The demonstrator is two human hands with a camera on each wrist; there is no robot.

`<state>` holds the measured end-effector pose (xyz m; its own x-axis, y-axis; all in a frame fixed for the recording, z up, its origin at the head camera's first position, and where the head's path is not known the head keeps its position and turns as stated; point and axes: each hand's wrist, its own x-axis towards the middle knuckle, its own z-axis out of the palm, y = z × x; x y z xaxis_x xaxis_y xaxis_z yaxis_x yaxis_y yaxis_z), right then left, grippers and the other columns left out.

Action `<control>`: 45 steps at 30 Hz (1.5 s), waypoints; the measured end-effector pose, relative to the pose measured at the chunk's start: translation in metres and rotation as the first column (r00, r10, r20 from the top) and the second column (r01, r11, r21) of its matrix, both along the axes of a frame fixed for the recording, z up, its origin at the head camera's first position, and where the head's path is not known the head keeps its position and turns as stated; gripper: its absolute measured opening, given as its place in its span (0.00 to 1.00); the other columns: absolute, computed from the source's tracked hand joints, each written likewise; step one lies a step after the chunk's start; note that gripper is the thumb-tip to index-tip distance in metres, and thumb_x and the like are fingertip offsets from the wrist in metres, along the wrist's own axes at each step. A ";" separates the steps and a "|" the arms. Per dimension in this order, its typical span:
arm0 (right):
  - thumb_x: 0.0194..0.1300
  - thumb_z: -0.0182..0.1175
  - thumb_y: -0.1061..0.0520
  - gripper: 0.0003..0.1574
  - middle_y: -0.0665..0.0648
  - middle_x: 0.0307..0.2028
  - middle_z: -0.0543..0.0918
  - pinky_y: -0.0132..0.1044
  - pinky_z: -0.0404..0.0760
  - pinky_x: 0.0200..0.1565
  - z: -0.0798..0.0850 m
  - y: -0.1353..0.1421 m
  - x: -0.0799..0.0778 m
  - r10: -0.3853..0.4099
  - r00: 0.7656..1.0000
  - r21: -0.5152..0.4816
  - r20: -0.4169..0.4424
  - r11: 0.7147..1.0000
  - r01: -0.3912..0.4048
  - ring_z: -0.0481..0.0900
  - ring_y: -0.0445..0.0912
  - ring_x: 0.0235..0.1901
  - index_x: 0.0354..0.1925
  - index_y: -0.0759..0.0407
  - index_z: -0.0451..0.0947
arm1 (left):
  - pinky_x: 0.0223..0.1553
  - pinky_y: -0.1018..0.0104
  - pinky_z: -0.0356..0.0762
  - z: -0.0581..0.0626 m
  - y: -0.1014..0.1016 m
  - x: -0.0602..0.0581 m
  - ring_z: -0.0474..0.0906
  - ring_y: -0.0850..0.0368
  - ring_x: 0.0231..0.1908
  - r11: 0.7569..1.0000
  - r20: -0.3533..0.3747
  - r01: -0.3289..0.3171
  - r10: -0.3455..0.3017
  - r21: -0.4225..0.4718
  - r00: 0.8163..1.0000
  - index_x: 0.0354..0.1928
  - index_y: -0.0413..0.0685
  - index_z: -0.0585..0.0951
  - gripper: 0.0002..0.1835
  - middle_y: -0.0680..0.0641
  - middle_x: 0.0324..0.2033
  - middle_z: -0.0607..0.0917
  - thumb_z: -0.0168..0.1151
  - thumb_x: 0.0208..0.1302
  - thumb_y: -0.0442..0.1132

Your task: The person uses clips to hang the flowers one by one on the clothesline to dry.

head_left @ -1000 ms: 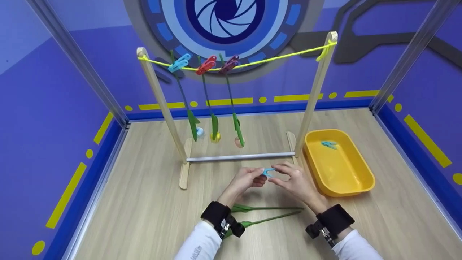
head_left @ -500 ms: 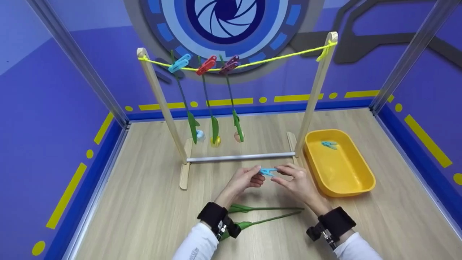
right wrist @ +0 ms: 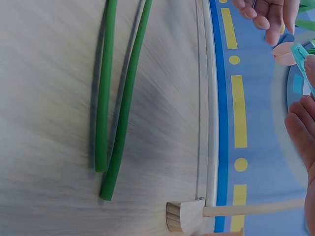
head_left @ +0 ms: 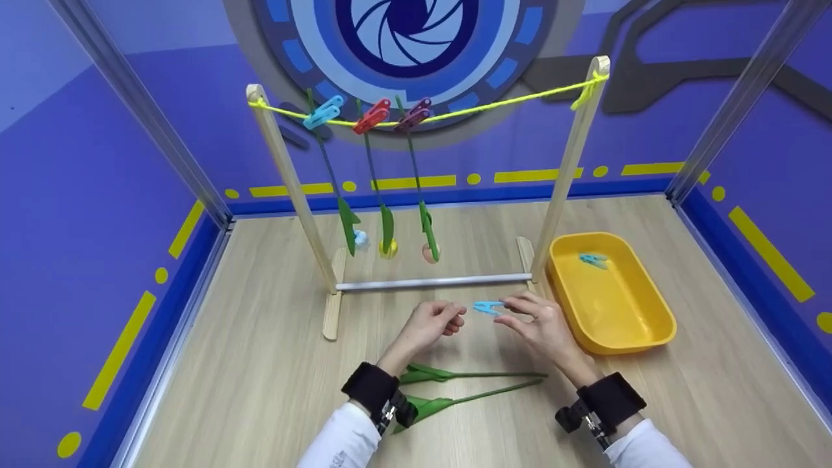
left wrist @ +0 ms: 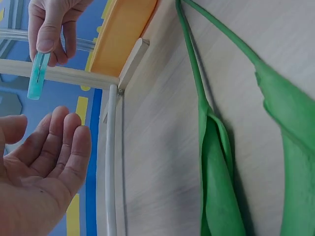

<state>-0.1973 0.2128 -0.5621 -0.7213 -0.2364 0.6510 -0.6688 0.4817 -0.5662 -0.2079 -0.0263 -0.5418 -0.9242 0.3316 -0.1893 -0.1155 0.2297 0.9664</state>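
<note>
My right hand (head_left: 536,325) pinches a light blue clothespin (head_left: 487,307) by its handle ends between thumb and fingers, above the table. The clothespin's other end points toward my left hand (head_left: 434,325). In the left wrist view the left hand (left wrist: 49,162) is apart from the clothespin (left wrist: 38,78), its fingers loosely bent and holding nothing. Below the hands lie two artificial flowers with green leaves (head_left: 432,406) and long green stems (right wrist: 104,98). Their blossoms are hidden in the head view.
Behind the hands stands a wooden frame (head_left: 567,169) with a yellow cord (head_left: 507,103). Blue, red (head_left: 372,117) and purple clothespins hold three flowers upside down on it. A yellow tub (head_left: 663,325) at right contains a teal clothespin (head_left: 593,261).
The left hand has let go of the blue clothespin and drawn back to the left. The right hand keeps hold of it and has shifted slightly right.
</note>
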 end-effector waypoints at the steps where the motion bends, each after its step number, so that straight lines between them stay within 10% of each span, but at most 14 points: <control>1: 0.48 0.76 0.63 0.19 0.55 0.36 0.88 0.27 0.81 0.36 0.000 0.001 0.000 0.008 1.000 -0.006 0.000 1.000 -0.008 0.84 0.45 0.34 0.42 0.63 0.87 | 0.39 0.68 0.83 0.000 -0.001 0.001 0.80 0.63 0.30 1.000 -0.009 0.004 -0.004 -0.025 1.000 0.46 0.36 0.85 0.17 0.43 0.33 0.87 0.51 0.76 0.41; 15: 0.40 0.77 0.71 0.16 0.57 0.28 0.89 0.23 0.80 0.33 -0.003 0.001 -0.002 0.001 0.996 -0.053 -0.084 0.999 -0.005 0.85 0.47 0.26 0.33 0.64 0.88 | 0.44 0.66 0.78 -0.002 -0.017 0.011 0.81 0.61 0.40 0.936 -0.206 0.116 -0.191 -0.332 0.960 0.45 0.48 0.86 0.16 0.51 0.39 0.88 0.55 0.74 0.50; 28: 0.50 0.75 0.65 0.07 0.47 0.25 0.85 0.19 0.72 0.29 -0.004 0.008 0.001 -0.074 0.997 0.004 0.024 0.997 0.074 0.74 0.32 0.25 0.28 0.56 0.86 | 0.44 0.70 0.77 -0.011 -0.017 0.013 0.82 0.61 0.42 0.809 -0.219 0.233 -0.402 -0.539 0.889 0.54 0.45 0.84 0.21 0.50 0.42 0.88 0.59 0.69 0.52; 34: 0.50 0.75 0.64 0.06 0.48 0.24 0.85 0.19 0.72 0.29 -0.005 0.008 0.001 -0.101 0.994 0.008 0.033 0.995 0.101 0.74 0.32 0.25 0.28 0.57 0.86 | 0.49 0.68 0.79 -0.014 -0.013 0.015 0.83 0.59 0.47 0.726 -0.183 0.292 -0.498 -0.623 0.848 0.56 0.50 0.83 0.24 0.49 0.47 0.87 0.63 0.65 0.56; 45: 0.50 0.75 0.63 0.07 0.48 0.25 0.85 0.18 0.75 0.33 -0.008 0.010 0.002 -0.124 0.990 -0.008 0.073 0.992 0.124 0.78 0.33 0.27 0.28 0.57 0.86 | 0.44 0.70 0.75 -0.020 -0.001 0.022 0.78 0.59 0.43 0.490 -0.124 0.304 -0.664 -0.817 0.737 0.56 0.58 0.82 0.24 0.53 0.43 0.83 0.71 0.58 0.53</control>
